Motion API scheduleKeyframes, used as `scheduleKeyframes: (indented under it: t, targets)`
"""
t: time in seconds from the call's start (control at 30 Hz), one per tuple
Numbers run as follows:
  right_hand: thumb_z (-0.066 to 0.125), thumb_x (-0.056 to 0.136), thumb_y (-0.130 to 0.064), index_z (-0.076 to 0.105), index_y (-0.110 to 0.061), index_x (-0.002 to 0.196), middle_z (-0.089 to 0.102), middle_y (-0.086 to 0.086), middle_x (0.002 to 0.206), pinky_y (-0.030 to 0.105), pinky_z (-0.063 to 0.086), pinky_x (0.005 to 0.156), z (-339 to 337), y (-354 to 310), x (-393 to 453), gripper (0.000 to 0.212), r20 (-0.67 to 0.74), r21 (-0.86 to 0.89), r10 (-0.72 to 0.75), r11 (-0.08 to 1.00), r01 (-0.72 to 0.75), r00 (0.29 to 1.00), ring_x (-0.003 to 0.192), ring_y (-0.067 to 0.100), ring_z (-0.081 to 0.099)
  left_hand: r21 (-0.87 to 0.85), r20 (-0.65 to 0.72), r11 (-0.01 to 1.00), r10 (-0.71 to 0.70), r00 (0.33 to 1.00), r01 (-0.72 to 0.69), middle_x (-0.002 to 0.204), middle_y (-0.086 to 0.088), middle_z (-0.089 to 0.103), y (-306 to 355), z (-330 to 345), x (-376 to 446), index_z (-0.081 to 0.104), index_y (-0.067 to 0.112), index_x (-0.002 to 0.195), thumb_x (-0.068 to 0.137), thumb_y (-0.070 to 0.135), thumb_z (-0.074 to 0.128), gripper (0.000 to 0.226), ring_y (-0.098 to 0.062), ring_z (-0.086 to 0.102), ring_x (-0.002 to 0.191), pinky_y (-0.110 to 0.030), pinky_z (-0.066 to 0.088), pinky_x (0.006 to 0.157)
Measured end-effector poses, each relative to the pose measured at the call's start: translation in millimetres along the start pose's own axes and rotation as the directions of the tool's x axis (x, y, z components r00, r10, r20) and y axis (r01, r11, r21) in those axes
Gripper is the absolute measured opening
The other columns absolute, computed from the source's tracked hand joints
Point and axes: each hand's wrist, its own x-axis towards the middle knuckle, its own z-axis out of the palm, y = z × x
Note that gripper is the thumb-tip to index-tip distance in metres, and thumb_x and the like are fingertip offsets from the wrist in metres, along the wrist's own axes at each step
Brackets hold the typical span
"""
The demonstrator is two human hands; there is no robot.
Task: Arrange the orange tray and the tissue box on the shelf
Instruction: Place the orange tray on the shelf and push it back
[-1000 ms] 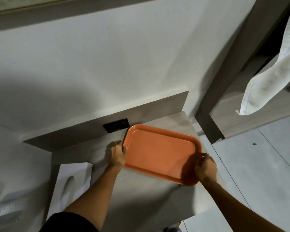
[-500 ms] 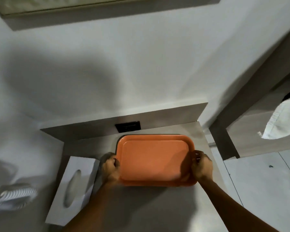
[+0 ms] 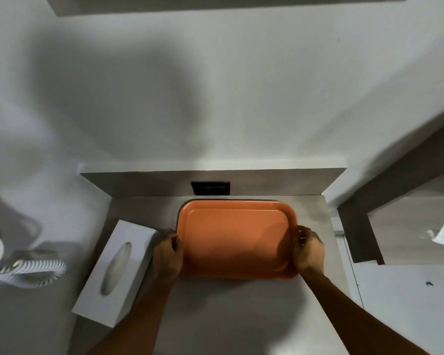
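I hold the tray (image 3: pixel 235 239) by its short ends, left hand (image 3: pixel 167 254) and right hand (image 3: pixel 308 252) each in a closed grip, flat against the shelf's (image 3: pixel 228 311) back edge. Next I'd let go and square the box (image 3: pixel 116 271), askew at the left edge.

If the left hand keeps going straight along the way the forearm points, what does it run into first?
Probably nothing on the shelf: the left hand, gripping the orange tray at its left edge, points up toward the back panel, which it would likely meet first. The tissue box lies off to its left.
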Motion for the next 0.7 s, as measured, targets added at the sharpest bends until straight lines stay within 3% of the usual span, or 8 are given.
scheduleKeyframes:
  t: [0.07, 0.13, 0.2, 0.3, 0.37, 0.43, 0.53, 0.7]
  targets:
    - [0.053, 0.117, -0.024, 0.055, -0.006, 0.156, 0.060, 0.025, 0.154, 0.065, 0.055, 0.117, 2.9, 2.5, -7.9, 0.043, -0.015, 0.006, -0.037, 0.999, 0.037, 0.999, 0.136, 0.050, 0.064, 0.076, -0.094, 0.995, 0.070, 0.993, -0.063, 0.141, -0.028, 0.064, -2.4, 2.2, -11.5, 0.063, -0.002, 0.139, 0.109, 0.023, 0.057, 0.040, -0.046, 0.061, 0.134, -0.054, 0.051, 0.111]
    - [0.044, 0.119, -0.038, 0.045, -0.011, 0.166, 0.049, 0.021, 0.167, 0.064, 0.044, 0.125, 7.8, 7.8, -23.4, 0.054, -0.068, -0.095, -0.168, 0.982, 0.161, 0.983, 0.149, 0.047, 0.052, 0.177, -0.166, 0.952, 0.279, 0.946, -0.250, 0.154, -0.023, 0.056, -5.5, 4.3, -23.9, 0.053, 0.002, 0.152, 0.108, 0.033, 0.057, 0.054, -0.038, 0.055, 0.144, -0.052, 0.049, 0.118]
    - [0.041, 0.115, -0.044, 0.035, -0.016, 0.172, 0.036, 0.013, 0.180, 0.061, 0.025, 0.136, 15.0, 20.6, -44.9, 0.064, -0.041, -0.232, -0.403, 0.894, 0.384, 0.914, 0.165, 0.035, 0.035, 0.198, -0.082, 0.867, 0.480, 0.873, -0.458, 0.166, -0.016, 0.046, -11.5, 10.0, -35.1, 0.045, 0.008, 0.159, 0.104, 0.038, 0.059, 0.064, -0.028, 0.043, 0.154, -0.045, 0.041, 0.124]
    - [0.042, 0.113, -0.050, 0.014, -0.029, 0.179, 0.005, -0.007, 0.190, 0.045, -0.013, 0.142, 27.8, 45.5, -79.6, 0.075, 0.193, -0.261, -0.654, 0.684, 0.681, 0.731, 0.177, 0.016, 0.001, 0.171, 0.164, 0.707, 0.666, 0.728, -0.686, 0.177, -0.013, 0.026, -32.5, 27.7, -55.0, 0.036, 0.010, 0.165, 0.103, 0.042, 0.061, 0.074, -0.029, 0.023, 0.166, -0.049, 0.025, 0.134]
    - [0.040, 0.115, -0.052, 0.013, -0.026, 0.180, 0.005, -0.001, 0.190, 0.051, -0.008, 0.143, 39.7, 63.2, -99.1, 0.074, 0.297, -0.257, -0.714, 0.579, 0.774, 0.634, 0.177, 0.027, 0.002, 0.174, 0.276, 0.655, 0.684, 0.675, -0.735, 0.181, -0.009, 0.014, -48.6, 37.6, -69.4, 0.026, 0.016, 0.169, 0.105, 0.053, 0.054, 0.079, -0.028, 0.013, 0.169, -0.045, 0.011, 0.138]
    - [0.035, 0.117, -0.054, 0.014, -0.021, 0.179, 0.006, 0.004, 0.190, 0.057, 0.003, 0.141, 49.1, 76.3, -115.3, 0.074, 0.353, -0.312, -0.718, 0.515, 0.799, 0.600, 0.177, 0.032, 0.004, 0.175, 0.313, 0.665, 0.662, 0.681, -0.726, 0.182, -0.007, 0.006, -63.1, 43.7, -82.8, 0.017, 0.021, 0.171, 0.105, 0.060, 0.048, 0.083, -0.026, 0.005, 0.170, -0.036, -0.002, 0.139]
    - [0.042, 0.115, -0.055, 0.015, -0.020, 0.179, 0.005, 0.004, 0.190, 0.054, 0.005, 0.139, 56.0, 87.7, -130.7, 0.078, 0.371, -0.399, -0.685, 0.492, 0.774, 0.627, 0.177, 0.028, 0.004, 0.220, 0.357, 0.671, 0.621, 0.698, -0.708, 0.183, -0.003, 0.001, -78.9, 46.7, -97.6, 0.010, 0.026, 0.172, 0.104, 0.067, 0.045, 0.087, -0.024, 0.001, 0.170, -0.039, 0.003, 0.136]
    - [0.052, 0.111, -0.057, 0.018, -0.020, 0.179, 0.008, 0.005, 0.190, 0.057, 0.013, 0.135, 55.6, 91.7, -139.2, 0.084, 0.397, -0.458, -0.632, 0.492, 0.740, 0.666, 0.176, 0.026, 0.000, 0.283, 0.407, 0.611, 0.621, 0.669, -0.739, 0.183, -0.003, 0.004, -89.1, 44.4, -101.1, 0.014, 0.025, 0.172, 0.103, 0.069, 0.043, 0.087, -0.026, 0.003, 0.170, -0.042, 0.003, 0.136]
